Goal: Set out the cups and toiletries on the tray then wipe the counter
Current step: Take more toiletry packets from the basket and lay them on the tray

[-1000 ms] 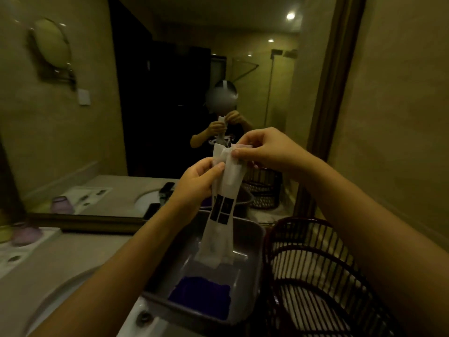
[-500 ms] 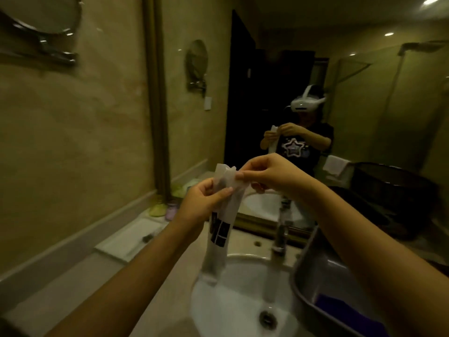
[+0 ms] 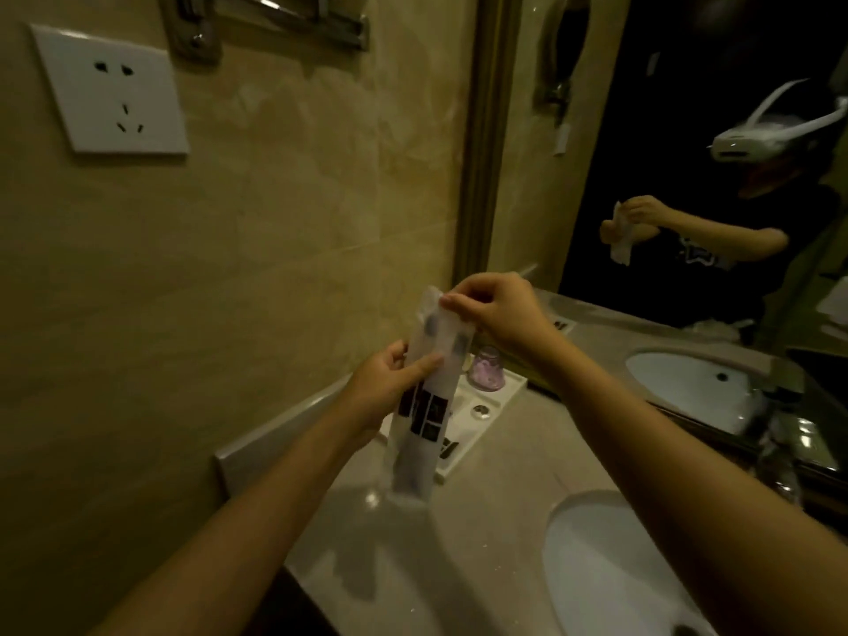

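The person is holding a long translucent toiletry packet (image 3: pixel 424 401) upright in the air above the surface (image 3: pixel 459 543). The left hand (image 3: pixel 385 387) is gripping the packet's middle, its fingers (image 3: pixel 424 364) closed narrowly across the front just above the dark printed squares. The right hand (image 3: pixel 493 314) is pinching the packet's top edge, fingers pressed together on the crumpled end.

Just beyond the fingers of the left hand, partly hidden behind the packet, the white tray (image 3: pixel 500 399) is sitting on the surface against the wall. An upturned purple cup (image 3: pixel 487 369) is standing at the tray's far end, a small round item (image 3: pixel 481 409) is lying nearer, and something dark is showing at the tray's near edge below the packet; what it is cannot be made out. The basin (image 3: pixel 610 566) is lying well below and to the right of the right-hand fingers.

Judging from this, the setting-out is partly done: one cup at least is in place, while the packet is not yet on the tray. No cloth is showing near either hand, so the wiping appears to be left entirely.
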Action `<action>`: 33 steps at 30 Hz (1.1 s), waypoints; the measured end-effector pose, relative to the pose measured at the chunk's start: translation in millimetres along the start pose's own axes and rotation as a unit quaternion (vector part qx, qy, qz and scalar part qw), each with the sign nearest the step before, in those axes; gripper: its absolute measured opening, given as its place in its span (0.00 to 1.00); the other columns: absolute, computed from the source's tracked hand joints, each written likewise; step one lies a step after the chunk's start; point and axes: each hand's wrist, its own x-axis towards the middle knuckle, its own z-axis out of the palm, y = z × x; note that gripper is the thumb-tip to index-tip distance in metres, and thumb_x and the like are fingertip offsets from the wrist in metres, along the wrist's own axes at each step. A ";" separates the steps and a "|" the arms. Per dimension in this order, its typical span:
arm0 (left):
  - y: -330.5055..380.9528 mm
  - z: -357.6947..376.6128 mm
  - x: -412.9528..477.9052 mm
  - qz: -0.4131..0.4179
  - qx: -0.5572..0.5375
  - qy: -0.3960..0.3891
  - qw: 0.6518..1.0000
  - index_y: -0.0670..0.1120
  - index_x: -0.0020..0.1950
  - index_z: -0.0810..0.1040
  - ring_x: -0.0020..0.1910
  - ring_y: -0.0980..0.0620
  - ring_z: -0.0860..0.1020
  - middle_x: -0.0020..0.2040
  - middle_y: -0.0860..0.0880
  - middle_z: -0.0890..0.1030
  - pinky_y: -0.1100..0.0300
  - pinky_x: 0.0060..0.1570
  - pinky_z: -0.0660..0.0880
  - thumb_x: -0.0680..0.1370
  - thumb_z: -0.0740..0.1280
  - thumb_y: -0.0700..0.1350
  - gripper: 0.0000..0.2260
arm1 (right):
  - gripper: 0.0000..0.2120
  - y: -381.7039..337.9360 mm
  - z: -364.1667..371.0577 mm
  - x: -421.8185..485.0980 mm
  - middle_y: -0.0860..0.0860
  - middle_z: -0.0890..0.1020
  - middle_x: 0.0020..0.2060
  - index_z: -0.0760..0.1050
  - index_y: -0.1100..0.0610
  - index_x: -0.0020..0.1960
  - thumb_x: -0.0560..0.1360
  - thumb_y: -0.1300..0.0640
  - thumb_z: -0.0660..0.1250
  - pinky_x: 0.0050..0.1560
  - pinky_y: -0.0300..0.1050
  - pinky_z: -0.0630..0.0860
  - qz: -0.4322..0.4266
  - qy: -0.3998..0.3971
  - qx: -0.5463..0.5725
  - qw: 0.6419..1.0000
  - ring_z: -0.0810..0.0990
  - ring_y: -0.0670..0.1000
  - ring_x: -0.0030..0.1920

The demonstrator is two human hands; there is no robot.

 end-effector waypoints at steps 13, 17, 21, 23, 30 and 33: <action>-120.8 -86.1 99.7 -0.242 0.063 0.058 0.966 0.44 0.45 0.76 0.20 0.57 0.70 0.26 0.50 0.78 0.66 0.19 0.67 0.78 0.61 0.46 0.08 | 0.09 179.5 79.5 119.3 0.52 0.75 0.29 0.78 0.61 0.37 0.75 0.58 0.67 0.32 0.42 0.71 0.252 0.062 0.056 0.964 0.72 0.48 0.30; -151.8 -92.1 141.0 -0.266 0.125 0.146 0.945 0.43 0.45 0.77 0.30 0.50 0.77 0.35 0.44 0.77 0.60 0.30 0.74 0.78 0.60 0.44 0.08 | 0.11 232.2 109.1 143.4 0.58 0.79 0.34 0.81 0.65 0.41 0.74 0.57 0.67 0.43 0.50 0.76 0.297 0.070 0.033 0.952 0.77 0.55 0.38; -185.4 -99.0 161.4 -0.258 0.220 0.168 0.926 0.39 0.59 0.73 0.51 0.41 0.77 0.51 0.41 0.75 0.50 0.49 0.76 0.78 0.56 0.39 0.12 | 0.14 271.1 142.9 156.9 0.56 0.77 0.31 0.77 0.60 0.33 0.75 0.56 0.66 0.40 0.47 0.72 0.315 0.043 -0.017 0.948 0.77 0.55 0.37; -195.8 -102.6 166.0 -0.274 0.264 0.160 0.911 0.43 0.54 0.75 0.53 0.43 0.76 0.53 0.43 0.76 0.53 0.50 0.76 0.78 0.56 0.39 0.10 | 0.15 282.7 158.5 161.2 0.54 0.76 0.30 0.72 0.56 0.30 0.76 0.55 0.65 0.41 0.47 0.71 0.327 0.037 -0.042 0.943 0.76 0.55 0.38; -210.5 -102.0 173.0 -0.222 0.448 0.184 0.846 0.43 0.57 0.74 0.51 0.49 0.76 0.57 0.44 0.78 0.62 0.47 0.70 0.77 0.59 0.41 0.10 | 0.13 306.7 200.8 169.2 0.62 0.82 0.47 0.79 0.64 0.49 0.77 0.55 0.61 0.53 0.53 0.77 0.359 0.034 -0.071 0.930 0.80 0.60 0.49; -210.2 -97.4 165.1 -0.199 0.425 0.205 0.859 0.45 0.65 0.69 0.59 0.48 0.74 0.62 0.44 0.73 0.58 0.56 0.72 0.76 0.61 0.42 0.17 | 0.13 313.4 212.7 167.2 0.61 0.81 0.50 0.77 0.63 0.52 0.78 0.54 0.61 0.53 0.52 0.75 0.362 0.028 -0.093 0.927 0.79 0.59 0.52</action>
